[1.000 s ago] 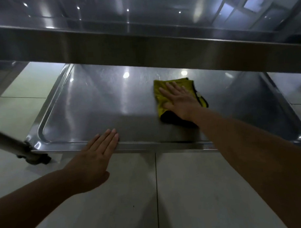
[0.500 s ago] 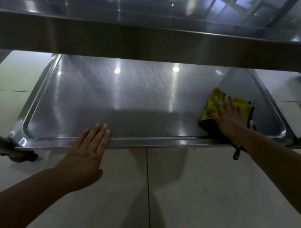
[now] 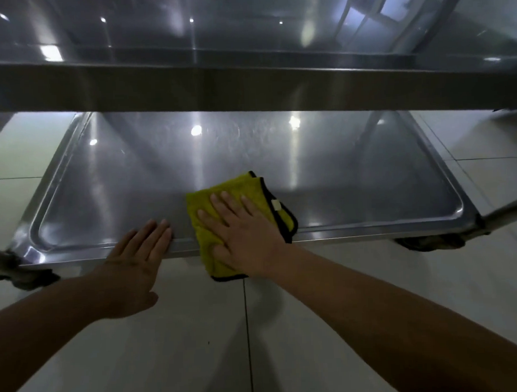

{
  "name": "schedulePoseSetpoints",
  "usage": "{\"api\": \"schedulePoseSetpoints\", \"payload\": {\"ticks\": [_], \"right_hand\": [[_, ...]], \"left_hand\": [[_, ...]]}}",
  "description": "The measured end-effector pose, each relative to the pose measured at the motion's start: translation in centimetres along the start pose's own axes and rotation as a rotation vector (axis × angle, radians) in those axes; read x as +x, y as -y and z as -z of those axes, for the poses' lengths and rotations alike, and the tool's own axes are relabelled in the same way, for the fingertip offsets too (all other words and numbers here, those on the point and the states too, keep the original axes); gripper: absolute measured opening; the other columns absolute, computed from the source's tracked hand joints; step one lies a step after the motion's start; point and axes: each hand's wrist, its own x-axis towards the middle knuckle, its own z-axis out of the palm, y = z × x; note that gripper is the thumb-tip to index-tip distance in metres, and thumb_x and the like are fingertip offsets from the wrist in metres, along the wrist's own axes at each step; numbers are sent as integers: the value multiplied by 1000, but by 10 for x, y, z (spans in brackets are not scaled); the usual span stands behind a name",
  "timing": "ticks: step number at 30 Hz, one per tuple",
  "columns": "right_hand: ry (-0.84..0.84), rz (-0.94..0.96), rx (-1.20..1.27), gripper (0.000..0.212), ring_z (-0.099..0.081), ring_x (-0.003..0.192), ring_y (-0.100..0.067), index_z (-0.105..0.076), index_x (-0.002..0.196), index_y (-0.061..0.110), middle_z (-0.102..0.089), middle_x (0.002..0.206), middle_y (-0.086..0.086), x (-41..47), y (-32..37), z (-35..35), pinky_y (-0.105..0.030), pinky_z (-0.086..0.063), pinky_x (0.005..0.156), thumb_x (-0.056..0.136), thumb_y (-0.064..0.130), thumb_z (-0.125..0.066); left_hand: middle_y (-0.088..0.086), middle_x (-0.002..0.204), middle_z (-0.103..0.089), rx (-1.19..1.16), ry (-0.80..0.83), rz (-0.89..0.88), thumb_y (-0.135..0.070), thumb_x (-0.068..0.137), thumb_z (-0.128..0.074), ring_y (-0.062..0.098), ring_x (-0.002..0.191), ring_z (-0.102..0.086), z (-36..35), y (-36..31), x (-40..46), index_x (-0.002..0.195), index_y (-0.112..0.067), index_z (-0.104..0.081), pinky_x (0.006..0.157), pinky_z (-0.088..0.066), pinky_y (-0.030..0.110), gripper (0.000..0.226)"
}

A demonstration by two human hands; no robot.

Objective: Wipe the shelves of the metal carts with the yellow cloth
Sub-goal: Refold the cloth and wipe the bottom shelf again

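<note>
Tiled floor (image 3: 314,326), pale, under cart. Lower shelf (image 3: 353,178): steel, rimmed, beneath upper shelf (image 3: 247,84). Yellow cloth (image 3: 242,190): now at shelf's front edge near middle, overhanging; half a second ago at right end, so front strip looks covered. Right hand (image 3: 246,231): fingers flat, spread, pressing cloth. Left hand (image 3: 136,258): fingers straight, together, on front rim left of cloth.

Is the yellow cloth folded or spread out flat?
Folded. The yellow cloth shows stacked layers with black-trimmed edges under the right hand, draping over the front rim of the lower shelf.
</note>
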Motion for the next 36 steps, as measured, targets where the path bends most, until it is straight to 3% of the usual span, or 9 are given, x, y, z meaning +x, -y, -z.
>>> {"api": "schedulePoseSetpoints", "payload": {"ticks": [3,7,10,13,17,19,22,27,36], "right_hand": [[-47,72,-7,70,-17,146,-28,-25,151,25,-22,158,-8,-28,-25,-6,-41,-1,117,87,52,-18],[-137,1,-78,66,-44,133,-34,-42,144,22,-46,146,-10,-80,-91,-20,-44,-23,107,83,47,-38],[-181,-112,-64,64,-37,138,-33,-31,146,22,-40,149,-11,-132,-146,-29,-44,-22,109,87,46,-39],[-216,-302,9,63,-29,139,-30,-29,146,19,-38,149,-13,-184,-189,-33,-38,-15,113,88,41,-39],[-227,-555,97,58,-28,140,-34,-29,146,17,-35,150,-13,-229,-214,-36,-25,0,116,92,39,-32],[-259,-638,127,57,-32,137,-37,-38,142,13,-39,147,-15,-228,-208,-37,-30,-8,116,92,39,-31],[-311,-719,131,55,-46,128,-44,-56,132,8,-53,136,-19,-208,-183,-34,-48,-29,109,90,36,-33],[-325,-554,100,52,-53,123,-40,-63,125,16,-60,131,-12,-160,-131,-31,-45,-25,104,83,37,-40],[-364,-284,188,52,-53,125,-34,-64,125,13,-59,133,-13,-139,-123,-33,-40,-27,105,83,36,-43]], "left_hand": [[32,135,-45,89,41,-55,-55,38,-68,38,125,-40,23,-7,4,139,14,-27,103,-32,39,129],[20,155,18,176,378,6,-38,93,-41,30,146,-1,75,-30,11,143,2,21,117,-13,35,89],[24,143,-35,206,240,84,-35,91,-48,29,121,-48,90,-49,26,140,-1,-35,101,-39,37,61],[19,79,-64,120,-76,-21,-28,49,-84,34,63,-63,92,-66,51,83,-3,-70,60,-54,39,45],[21,123,-61,-71,-188,-67,-41,66,-78,35,108,-62,92,-105,88,124,3,-58,89,-50,47,75],[15,155,-17,-113,-155,-32,-51,88,-52,29,143,-24,88,-121,101,149,-1,-18,114,-21,43,85],[10,157,14,-171,-74,58,-53,96,-31,23,146,9,83,-140,113,149,-7,11,116,5,38,82],[28,138,-45,-162,-261,-47,-49,68,-58,38,129,-43,66,-148,124,132,11,-45,106,-19,43,89],[37,134,-43,-218,-196,-14,-24,42,-95,49,122,-45,61,-152,136,132,16,-40,99,-36,56,113]]}}
